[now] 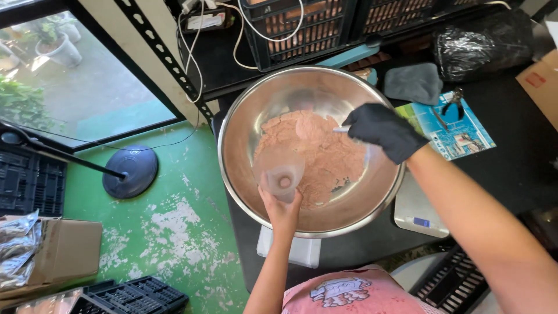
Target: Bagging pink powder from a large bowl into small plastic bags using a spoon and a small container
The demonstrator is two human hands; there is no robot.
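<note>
black counter (pixel 523 151): steel bowl (pixel 244 116) of pink powder (pixel 325 151); my left hand (pixel 281 209) grips funnel (pixel 283 171), gloved right hand (pixel 383 131) grips scoop (pixel 342 128); tilting funnel risks spillage.

You have one steel bowl (pixel 244 110) at centre frame, one clear funnel (pixel 280 171), one white scoop (pixel 342 128), two hands (one gloved (pixel 383 131), one bare (pixel 281 208)), two dark crates (pixel 302 29) along the top, one cardboard box (pixel 67 250) lower left.

Packing workshop (crates (pixel 302 29), cardboard boxes (pixel 64 253), floor scale (pixel 290 250))
</note>
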